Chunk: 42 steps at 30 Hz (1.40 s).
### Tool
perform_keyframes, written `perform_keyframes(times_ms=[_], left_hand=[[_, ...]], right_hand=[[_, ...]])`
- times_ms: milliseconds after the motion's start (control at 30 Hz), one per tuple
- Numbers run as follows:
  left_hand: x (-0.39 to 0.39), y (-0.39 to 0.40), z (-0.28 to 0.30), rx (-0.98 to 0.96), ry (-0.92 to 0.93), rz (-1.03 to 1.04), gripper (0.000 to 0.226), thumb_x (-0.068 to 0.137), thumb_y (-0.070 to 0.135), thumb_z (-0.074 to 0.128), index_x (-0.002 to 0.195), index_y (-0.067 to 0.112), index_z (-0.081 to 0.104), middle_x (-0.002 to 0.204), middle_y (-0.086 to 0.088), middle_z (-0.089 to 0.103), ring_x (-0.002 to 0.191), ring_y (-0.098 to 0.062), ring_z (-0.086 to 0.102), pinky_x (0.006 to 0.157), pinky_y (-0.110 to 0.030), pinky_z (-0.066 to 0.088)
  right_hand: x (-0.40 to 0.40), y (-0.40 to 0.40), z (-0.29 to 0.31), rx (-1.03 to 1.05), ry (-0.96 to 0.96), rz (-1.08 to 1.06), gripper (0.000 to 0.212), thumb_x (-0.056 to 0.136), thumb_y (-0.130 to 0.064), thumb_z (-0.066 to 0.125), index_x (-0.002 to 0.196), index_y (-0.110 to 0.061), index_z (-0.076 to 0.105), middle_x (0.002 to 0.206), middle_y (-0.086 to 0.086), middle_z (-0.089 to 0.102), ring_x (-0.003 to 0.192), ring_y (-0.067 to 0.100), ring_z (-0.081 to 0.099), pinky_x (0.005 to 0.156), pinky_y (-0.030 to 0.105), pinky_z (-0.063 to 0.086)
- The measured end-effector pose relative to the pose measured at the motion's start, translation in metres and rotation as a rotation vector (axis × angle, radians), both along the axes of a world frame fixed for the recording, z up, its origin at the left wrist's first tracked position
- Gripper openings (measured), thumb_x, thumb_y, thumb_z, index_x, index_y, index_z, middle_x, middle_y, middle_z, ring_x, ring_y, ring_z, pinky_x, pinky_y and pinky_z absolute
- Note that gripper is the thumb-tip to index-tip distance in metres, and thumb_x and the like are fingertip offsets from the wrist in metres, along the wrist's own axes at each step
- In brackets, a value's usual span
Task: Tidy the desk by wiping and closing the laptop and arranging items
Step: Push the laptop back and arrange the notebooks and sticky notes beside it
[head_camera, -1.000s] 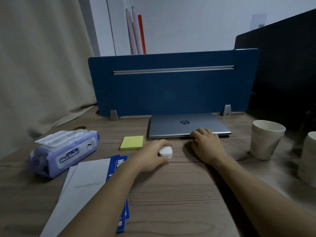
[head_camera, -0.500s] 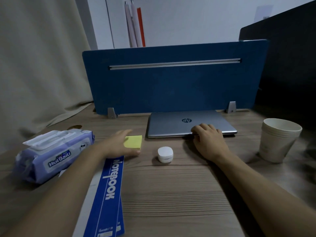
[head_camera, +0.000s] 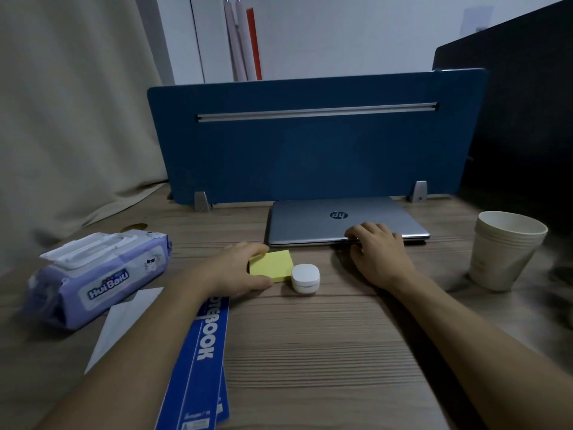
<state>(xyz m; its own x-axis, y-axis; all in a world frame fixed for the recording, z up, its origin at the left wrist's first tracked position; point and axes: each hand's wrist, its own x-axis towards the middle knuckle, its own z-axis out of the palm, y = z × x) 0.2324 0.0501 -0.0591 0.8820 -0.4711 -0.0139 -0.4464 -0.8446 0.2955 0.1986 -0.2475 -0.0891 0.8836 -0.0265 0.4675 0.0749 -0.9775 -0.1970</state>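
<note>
Left hand (head_camera: 238,268) pinches the yellow sticky-note pad (head_camera: 272,265), thumb under its near edge and fingers curled over the far corner; the pad sits flat on the desk (head_camera: 310,352) and touches the small white case (head_camera: 305,279) just right of that hand. Right hand (head_camera: 376,254) lies palm-down with fingers loosely curled over the front lip of the closed laptop (head_camera: 335,223), resting there, not gripping (lid already down, so the arranging part is what's left, I'd judge). Risks: sliding the pad further right would shove the case, which is rounded, smooth plastic and looks light, so it should skate easily on the wood-grain laminate. The pad is a soft paper stack; a corner pinch could fan or peel the top sheets instead of moving the block. Left forearm lies across the glossy blue notebook (head_camera: 198,367) and near a loose white sheet (head_camera: 124,321), so pulling the arm back could drag both. Stack of paper cups (head_camera: 502,249) stands well right of the right hand, tall and tippy if swept. Soft plastic wipes pack (head_camera: 99,274) is left of the left hand, flap open.
</note>
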Motion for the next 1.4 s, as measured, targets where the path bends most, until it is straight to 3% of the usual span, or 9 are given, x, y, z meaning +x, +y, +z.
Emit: perform_keyframes(times_ms=[200,400,533,767,967,1167,1300,1400], left_hand=[[-0.006,-0.024,-0.007,-0.041,-0.069,-0.042,0.083,0.081,0.06,0.066,0.15,0.032,0.029,0.154,0.002,0.038,0.137,-0.018,0.036,0.108,-0.039,0.036],[-0.003,-0.029,-0.006,-0.095,-0.067,-0.07,0.082,0.08,0.06,0.067,0.149,0.033,0.031,0.152,0.005,0.039,0.133,-0.014,0.041,0.101,-0.033,0.038],[-0.005,-0.012,0.003,-0.108,-0.064,-0.034,0.063,0.085,0.057,0.063,0.14,0.035,0.044,0.142,0.006,0.047,0.112,-0.006,0.047,0.083,-0.029,0.038],[-0.035,0.039,0.014,-0.262,-0.021,0.07,0.04,0.092,0.049,0.057,0.129,0.035,0.052,0.131,0.009,0.056,0.113,-0.006,0.051,0.075,-0.024,0.041],[-0.094,0.098,-0.001,-0.291,-0.045,0.179,0.031,0.091,0.053,0.057,0.121,0.045,0.053,0.12,0.022,0.051,0.111,0.0,0.05,0.08,-0.025,0.04],[-0.141,0.131,-0.004,-0.308,-0.064,0.26,0.041,0.091,0.051,0.059,0.129,0.04,0.052,0.149,0.012,0.043,0.132,-0.012,0.043,0.102,-0.038,0.04],[-0.169,0.14,-0.016,-0.347,-0.127,0.272,0.046,0.091,0.046,0.063,0.133,0.031,0.052,0.151,0.005,0.04,0.116,0.001,0.043,0.099,-0.025,0.035],[-0.184,0.139,-0.026,-0.36,-0.103,0.242,0.059,0.087,0.053,0.063,0.139,0.031,0.046,0.153,0.003,0.033,0.122,-0.001,0.043,0.107,-0.029,0.034]], right_hand=[[0.0,-0.002,0.0,0.044,-0.011,0.0,0.032,0.092,-0.025,0.05,0.123,-0.027,0.055,0.128,-0.002,0.056,0.119,0.023,0.044,0.093,0.044,0.033],[-0.002,-0.002,0.001,0.092,-0.013,-0.017,0.033,0.092,-0.022,0.051,0.124,-0.027,0.056,0.128,-0.002,0.056,0.121,0.024,0.044,0.097,0.046,0.034],[-0.008,0.002,0.002,0.099,-0.012,-0.01,0.032,0.093,-0.022,0.051,0.125,-0.026,0.056,0.129,-0.001,0.056,0.121,0.024,0.044,0.097,0.046,0.034],[-0.036,0.02,0.007,0.151,0.014,0.034,0.029,0.096,-0.025,0.05,0.125,-0.025,0.056,0.13,0.0,0.057,0.121,0.025,0.045,0.099,0.05,0.036],[-0.066,0.052,0.007,0.207,-0.071,0.074,0.031,0.092,-0.026,0.056,0.122,-0.019,0.058,0.125,0.007,0.06,0.117,0.031,0.046,0.093,0.047,0.04],[-0.108,0.108,0.007,0.089,-0.196,0.258,0.03,0.09,-0.035,0.058,0.116,-0.02,0.062,0.118,0.001,0.059,0.111,0.026,0.047,0.091,0.035,0.038],[-0.13,0.142,0.004,0.047,0.049,0.421,0.045,0.089,-0.055,0.046,0.124,-0.027,0.054,0.128,-0.002,0.055,0.117,0.018,0.047,0.095,0.035,0.043],[-0.137,0.156,0.002,0.033,0.221,0.484,0.059,0.081,-0.07,0.036,0.125,-0.033,0.05,0.131,-0.005,0.057,0.115,0.014,0.049,0.095,0.035,0.043]])
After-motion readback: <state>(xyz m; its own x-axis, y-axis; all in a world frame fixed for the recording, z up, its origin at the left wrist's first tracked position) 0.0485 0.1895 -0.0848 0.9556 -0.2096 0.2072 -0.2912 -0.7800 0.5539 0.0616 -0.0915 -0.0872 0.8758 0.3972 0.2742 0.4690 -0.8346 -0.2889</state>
